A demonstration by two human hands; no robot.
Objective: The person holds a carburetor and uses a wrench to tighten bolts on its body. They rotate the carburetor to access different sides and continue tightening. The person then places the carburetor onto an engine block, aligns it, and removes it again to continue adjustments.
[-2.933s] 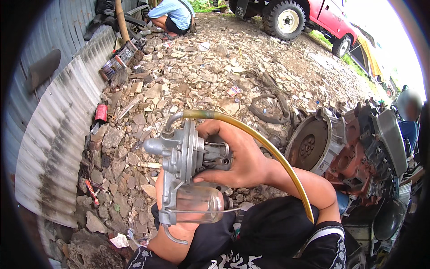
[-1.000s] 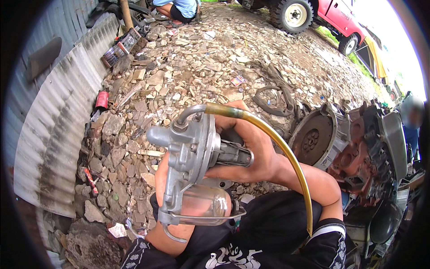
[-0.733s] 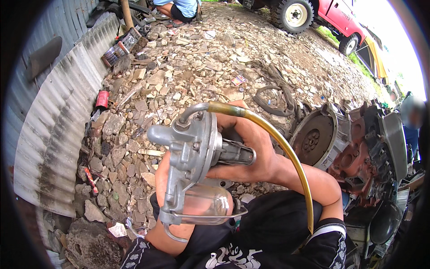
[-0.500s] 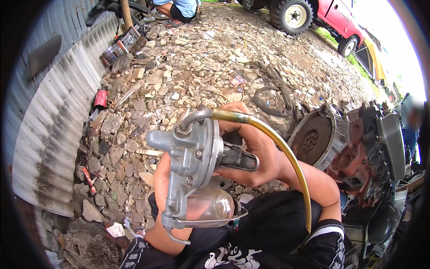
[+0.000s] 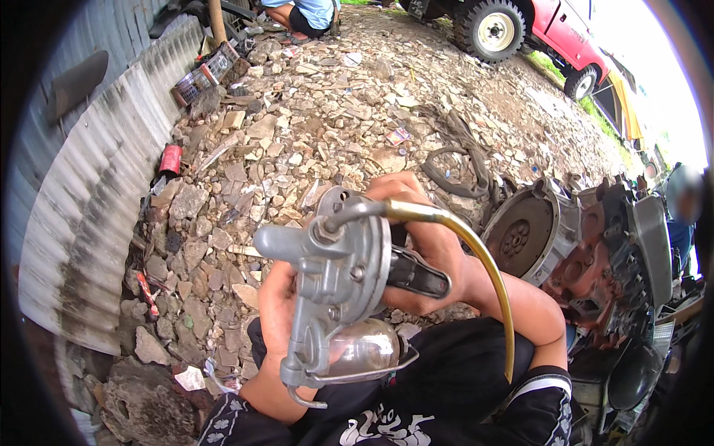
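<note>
I hold a grey metal fuel pump [image 5: 338, 275] upright in front of me, with a clear glass bowl [image 5: 363, 348] under it held by a wire clip. My left hand [image 5: 275, 327] grips the pump from behind and below, mostly hidden by it. My right hand [image 5: 431, 249] is wrapped round the pump's black lever side. A yellowish hose [image 5: 483, 267] runs from the pump's top fitting and arcs down over my right forearm.
The ground is loose broken stone. A corrugated metal wall [image 5: 97, 201] runs along the left, with a red can [image 5: 170, 159] at its foot. A rusty engine with flywheel [image 5: 587, 253] stands at my right. A crouching person [image 5: 301, 13] and a red vehicle [image 5: 535, 26] are far off.
The pump has tilted and come a little closer to the camera, its top swinging right. Both hands have kept their grip on it throughout.
</note>
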